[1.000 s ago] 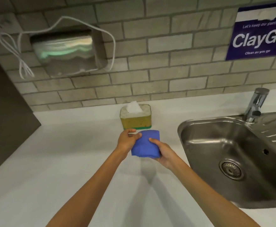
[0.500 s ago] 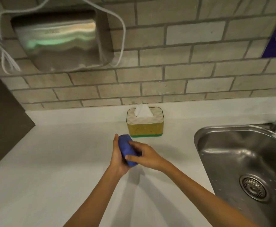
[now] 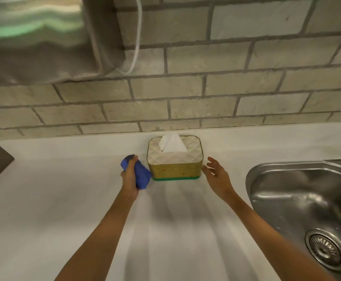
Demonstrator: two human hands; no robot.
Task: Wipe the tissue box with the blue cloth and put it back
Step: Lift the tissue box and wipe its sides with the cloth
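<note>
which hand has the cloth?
The left hand, fist closed round the rolled blue cloth beside the tissue box; the right hand is open and empty.

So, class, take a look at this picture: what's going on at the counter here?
A person is about to clean a tissue box that sits on the white counter against the brick wall. The left hand grips a bunched blue cloth just beside the box's left end. The right hand is open and empty, reaching toward the box's right end without touching it. A steel sink lies to the right.
</note>
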